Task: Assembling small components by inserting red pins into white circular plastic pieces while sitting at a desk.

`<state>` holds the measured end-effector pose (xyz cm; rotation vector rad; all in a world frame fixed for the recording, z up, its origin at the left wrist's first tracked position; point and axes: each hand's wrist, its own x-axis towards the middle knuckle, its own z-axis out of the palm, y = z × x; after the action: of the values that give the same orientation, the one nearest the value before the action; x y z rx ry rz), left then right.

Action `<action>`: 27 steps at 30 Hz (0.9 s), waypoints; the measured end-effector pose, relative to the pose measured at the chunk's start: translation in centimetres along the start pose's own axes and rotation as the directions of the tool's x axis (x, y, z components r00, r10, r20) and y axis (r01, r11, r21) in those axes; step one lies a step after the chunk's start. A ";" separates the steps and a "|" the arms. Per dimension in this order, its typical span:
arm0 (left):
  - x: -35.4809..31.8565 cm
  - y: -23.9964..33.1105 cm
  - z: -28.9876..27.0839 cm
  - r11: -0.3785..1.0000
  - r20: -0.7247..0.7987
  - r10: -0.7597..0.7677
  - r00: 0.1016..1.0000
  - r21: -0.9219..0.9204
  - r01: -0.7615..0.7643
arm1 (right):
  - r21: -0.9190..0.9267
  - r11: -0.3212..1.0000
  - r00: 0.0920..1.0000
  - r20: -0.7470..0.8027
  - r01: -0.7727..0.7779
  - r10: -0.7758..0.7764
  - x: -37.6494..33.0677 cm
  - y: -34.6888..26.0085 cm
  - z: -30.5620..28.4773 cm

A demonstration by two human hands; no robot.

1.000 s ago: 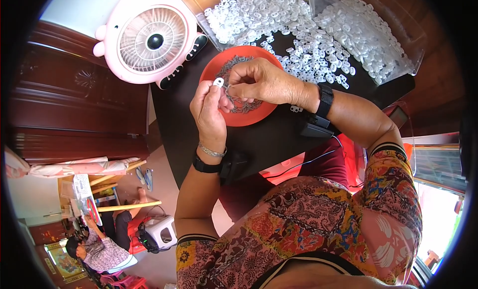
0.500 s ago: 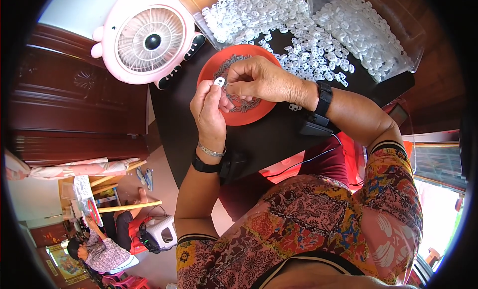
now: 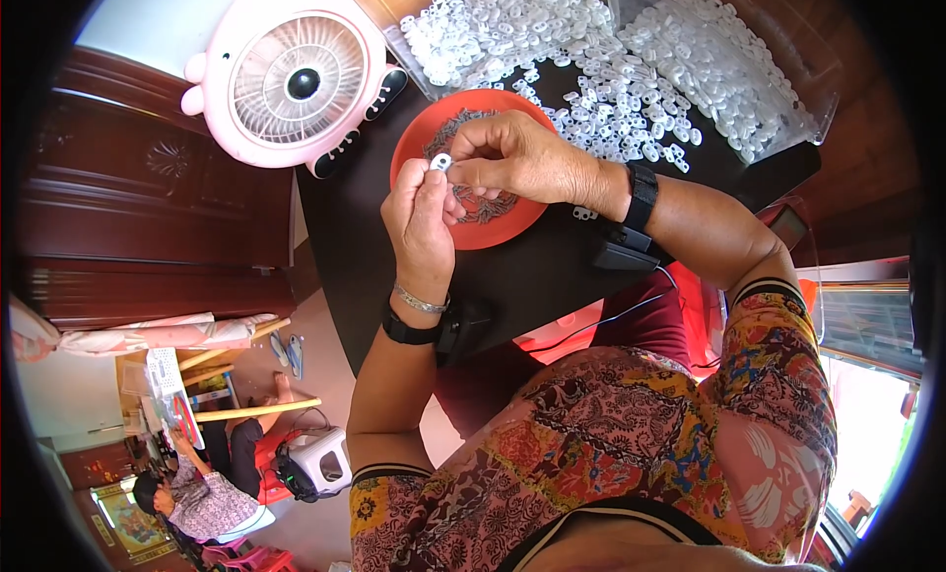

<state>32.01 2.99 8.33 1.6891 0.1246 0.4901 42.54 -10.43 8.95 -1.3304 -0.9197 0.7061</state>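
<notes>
1. Fingertips of the left hand (image 3: 422, 217) are pinched on a small white plastic piece (image 3: 440, 162), held above the red dish (image 3: 419, 138).
2. The right hand (image 3: 517, 158), closed around tiny dark parts, is met at that piece from the right, over the dish.
3. Loose white pieces (image 3: 631, 89) are heaped beyond the dish; a pink fan (image 3: 296, 79) stands left of it.

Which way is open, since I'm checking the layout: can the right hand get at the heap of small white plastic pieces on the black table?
Probably yes. The right hand is above the round red dish, and the white pieces lie just beyond it on the black table, nothing between.
</notes>
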 end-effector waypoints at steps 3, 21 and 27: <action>0.1 0.0 0.0 1.000 0.014 0.022 1.000 -0.015 -0.022 | -0.006 1.000 1.000 0.004 0.012 -0.012 0.1 0.2 -0.1; 0.2 0.2 -0.4 0.996 0.070 -0.028 0.997 -0.084 0.034 | -0.478 0.802 0.914 0.003 0.358 -0.406 -0.2 0.1 -0.1; 0.1 0.3 -0.5 0.995 0.073 0.001 0.997 -0.101 0.007 | -0.454 0.788 0.891 0.029 0.415 -0.453 -0.3 0.1 0.0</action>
<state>31.88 3.40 8.71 1.6055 0.0482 0.4251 42.46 -10.67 8.83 -1.4578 -1.3219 0.0697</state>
